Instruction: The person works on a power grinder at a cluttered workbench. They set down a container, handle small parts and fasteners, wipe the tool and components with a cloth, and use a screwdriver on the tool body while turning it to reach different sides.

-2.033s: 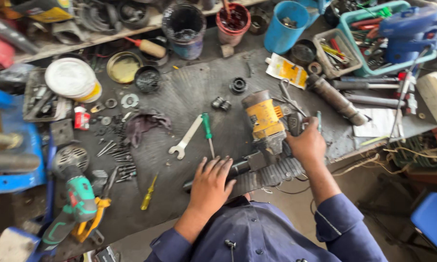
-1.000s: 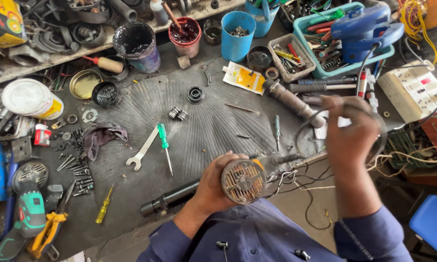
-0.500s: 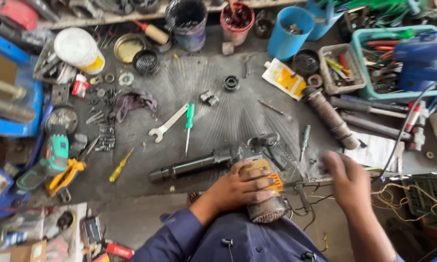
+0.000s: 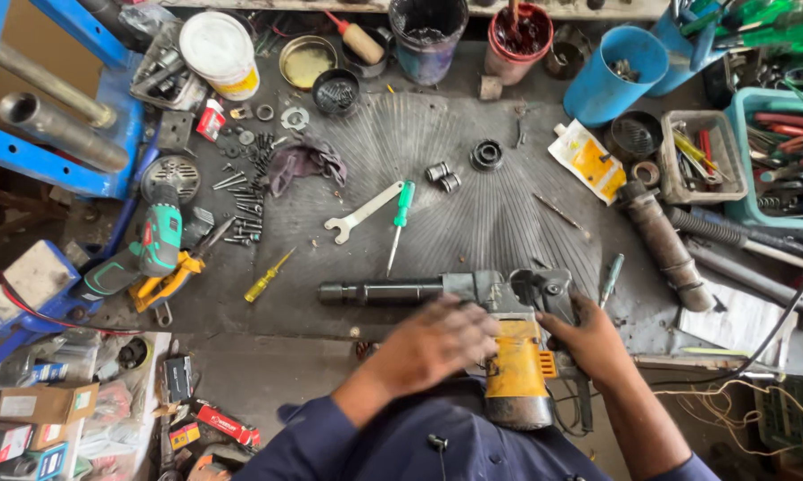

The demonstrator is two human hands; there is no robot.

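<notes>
A heavy power tool with a grey metal head, a long black barrel pointing left and a yellow motor body lies at the near edge of the dark workbench. My left hand rests on the yellow body just below the grey head, fingers curled over it. My right hand grips the tool's right side beside the black handle. The yellow body hangs toward my lap. A green-handled screwdriver and a flat silver wrench lie just beyond the barrel.
Screws and washers are scattered at left near a green power tool. A yellow screwdriver, cups and tins at the back, a blue cup, a grey cylinder and bins of tools at right.
The tool has been turned from standing on end to lying along the bench edge. My right hand came in from the right and took hold of it.
</notes>
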